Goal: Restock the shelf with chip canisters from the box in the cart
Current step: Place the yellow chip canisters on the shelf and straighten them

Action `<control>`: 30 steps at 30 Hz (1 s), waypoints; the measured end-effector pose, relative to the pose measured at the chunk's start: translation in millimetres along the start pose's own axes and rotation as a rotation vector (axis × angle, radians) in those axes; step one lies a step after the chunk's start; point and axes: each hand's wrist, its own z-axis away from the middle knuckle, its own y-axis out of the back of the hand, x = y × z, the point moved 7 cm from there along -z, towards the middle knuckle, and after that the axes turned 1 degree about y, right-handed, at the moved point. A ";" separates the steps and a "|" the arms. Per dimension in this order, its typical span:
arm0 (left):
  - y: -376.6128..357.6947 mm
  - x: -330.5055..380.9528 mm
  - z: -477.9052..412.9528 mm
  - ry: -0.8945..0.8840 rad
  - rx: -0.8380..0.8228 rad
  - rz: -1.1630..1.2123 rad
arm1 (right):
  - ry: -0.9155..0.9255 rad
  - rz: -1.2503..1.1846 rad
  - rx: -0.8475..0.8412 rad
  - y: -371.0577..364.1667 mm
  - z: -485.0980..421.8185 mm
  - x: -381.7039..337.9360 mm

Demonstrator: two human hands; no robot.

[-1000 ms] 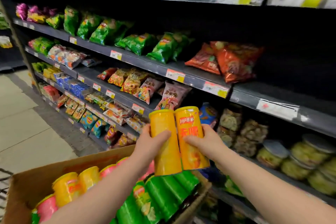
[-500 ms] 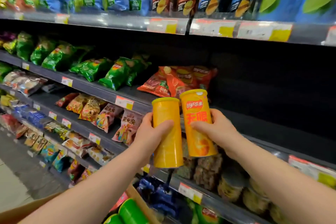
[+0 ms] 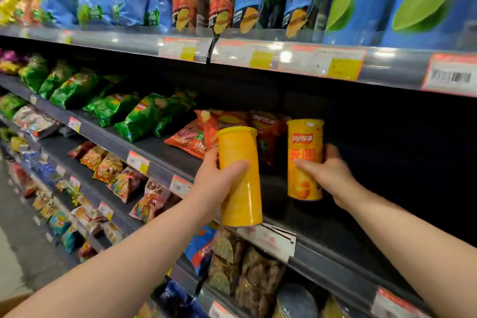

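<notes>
Head view shows you two yellow chip canisters, both upright. Your left hand (image 3: pixel 219 181) grips the plain-sided canister (image 3: pixel 240 178) round its middle, in front of the shelf edge (image 3: pixel 335 255). Your right hand (image 3: pixel 327 175) grips the labelled canister (image 3: pixel 304 160) from the side, further in over the dark shelf board; you cannot tell whether its base touches the board. Red chip bags (image 3: pixel 191 139) lie just behind and left of the canisters, with green bags (image 3: pixel 144 119) further left along the same shelf.
</notes>
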 end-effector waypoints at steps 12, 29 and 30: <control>-2.2 1.5 -36.9 0.004 -0.053 -0.036 | -0.090 0.008 0.079 -15.9 -50.5 31.3; 1.1 -1.7 -74.7 0.015 -0.130 0.041 | -0.173 0.158 0.054 -30.2 -88.4 55.3; -0.7 -1.7 -75.0 0.016 -0.136 0.045 | -0.185 0.159 0.061 -28.7 -88.5 56.0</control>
